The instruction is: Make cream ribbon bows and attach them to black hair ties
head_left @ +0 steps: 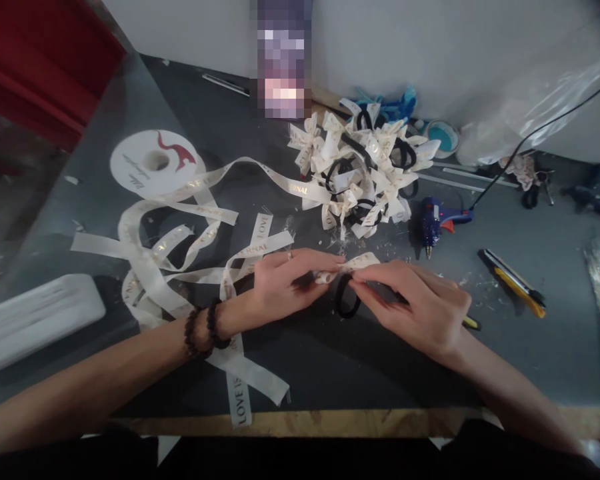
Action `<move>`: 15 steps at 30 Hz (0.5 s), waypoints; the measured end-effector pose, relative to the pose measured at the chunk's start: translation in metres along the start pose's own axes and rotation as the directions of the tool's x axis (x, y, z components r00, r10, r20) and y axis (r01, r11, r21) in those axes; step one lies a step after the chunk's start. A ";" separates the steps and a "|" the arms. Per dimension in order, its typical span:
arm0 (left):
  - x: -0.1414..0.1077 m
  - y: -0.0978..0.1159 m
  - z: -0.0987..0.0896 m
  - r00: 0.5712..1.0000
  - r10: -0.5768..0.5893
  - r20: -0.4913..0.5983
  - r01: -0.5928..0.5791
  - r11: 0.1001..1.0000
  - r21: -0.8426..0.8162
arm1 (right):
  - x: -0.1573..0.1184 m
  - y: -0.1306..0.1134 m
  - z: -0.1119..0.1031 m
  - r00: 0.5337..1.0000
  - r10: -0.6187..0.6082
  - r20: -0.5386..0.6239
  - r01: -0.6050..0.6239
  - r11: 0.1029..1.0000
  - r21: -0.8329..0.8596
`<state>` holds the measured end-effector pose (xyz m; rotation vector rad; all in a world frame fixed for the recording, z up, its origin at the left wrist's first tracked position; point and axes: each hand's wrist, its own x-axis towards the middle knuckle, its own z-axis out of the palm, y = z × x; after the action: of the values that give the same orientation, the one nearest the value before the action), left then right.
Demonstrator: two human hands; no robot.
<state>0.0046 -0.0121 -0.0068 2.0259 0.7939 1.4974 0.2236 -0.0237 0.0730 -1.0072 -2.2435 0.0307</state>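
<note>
Ribbon piece [364,261] is sitting between left hand [285,283] and right hand [420,300], both pinching it; black elastic loop [349,315] is showing beside right fingertips; glue gun [431,223] is lying beyond right hand.

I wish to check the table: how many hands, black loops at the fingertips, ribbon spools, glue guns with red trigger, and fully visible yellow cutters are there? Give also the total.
Hands: 2, left hand and right hand
Black loop at the fingertips: 1
Ribbon spool: 1
Glue gun with red trigger: 1
Yellow cutter, fully visible: 1
Total: 6
</note>
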 end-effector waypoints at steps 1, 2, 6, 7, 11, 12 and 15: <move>0.000 0.000 0.000 1.000 0.007 0.002 -0.007 1.000 -0.003 | -0.001 0.000 0.000 1.000 0.009 -0.001 -0.009 1.000 -0.006; 0.000 0.000 0.001 1.000 0.012 0.009 -0.012 1.000 -0.008 | -0.001 0.000 0.001 1.000 0.017 0.001 -0.017 1.000 -0.010; -0.001 -0.001 0.000 1.000 0.012 0.008 -0.011 0.999 -0.030 | -0.001 0.000 0.001 1.000 0.013 -0.002 -0.013 1.000 -0.009; -0.001 -0.001 0.000 1.000 -0.005 0.004 0.005 0.999 -0.034 | -0.001 -0.001 0.001 1.000 0.000 -0.007 0.000 1.000 -0.002; 0.001 0.000 -0.003 0.996 -0.087 0.025 0.087 0.996 -0.010 | 0.000 -0.001 -0.001 1.000 -0.011 -0.009 0.011 0.999 0.039; 0.002 0.001 -0.004 0.995 -0.097 0.026 0.097 0.995 0.003 | -0.001 -0.001 -0.001 1.000 -0.008 -0.006 0.008 0.999 0.052; 0.002 0.002 -0.005 0.994 -0.107 0.027 0.107 0.994 0.012 | -0.002 -0.001 0.000 1.000 -0.006 -0.005 0.007 0.996 0.085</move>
<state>0.0008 -0.0116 -0.0026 1.9749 0.8859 1.4053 0.2239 -0.0262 0.0723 -0.9539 -2.2219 0.1194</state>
